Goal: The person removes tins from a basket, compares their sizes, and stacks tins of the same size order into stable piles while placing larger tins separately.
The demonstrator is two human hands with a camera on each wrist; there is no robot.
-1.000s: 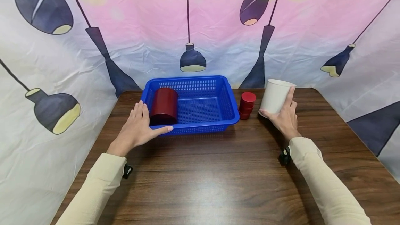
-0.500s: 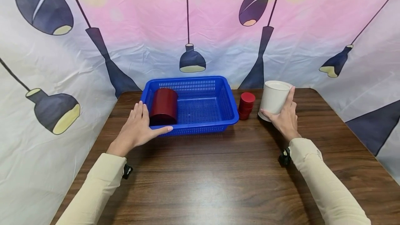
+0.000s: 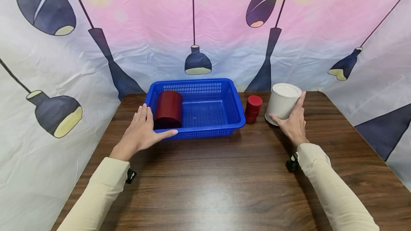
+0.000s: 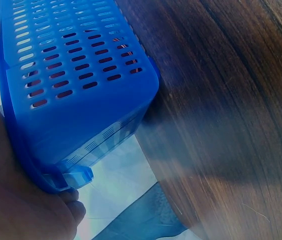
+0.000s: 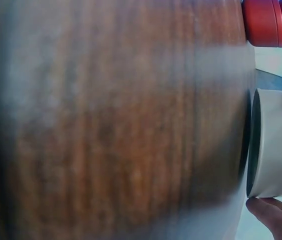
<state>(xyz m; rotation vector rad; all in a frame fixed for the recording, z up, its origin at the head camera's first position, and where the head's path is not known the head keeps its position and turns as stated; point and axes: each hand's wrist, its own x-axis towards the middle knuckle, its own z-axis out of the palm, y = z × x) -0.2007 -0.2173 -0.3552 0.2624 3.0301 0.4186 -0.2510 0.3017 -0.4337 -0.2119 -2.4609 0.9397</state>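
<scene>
My left hand (image 3: 139,133) rests on the front left corner of a blue plastic basket (image 3: 210,129), fingers over the left rim and thumb along the front rim. In the left wrist view the hand lies along the rim of the slotted basket (image 4: 81,112). Inside, at the left end, a dark red cylinder (image 3: 169,106) lies on its side. To the right of the basket, my right hand (image 3: 293,122) grips a white lidded canister (image 3: 282,102), thumb on its near side and fingers round its right side. The right wrist view shows the canister's base (image 5: 256,145) close over the table.
A small red cylinder with seams round it (image 3: 253,109) stands between the basket and the canister. The wooden table (image 3: 205,177) reaches back to a printed cloth backdrop (image 3: 154,45) with painted lamps.
The right hand has tipped the white canister so its lid now faces me more, and its top has come slightly lower. The left hand and the basket have not moved.
</scene>
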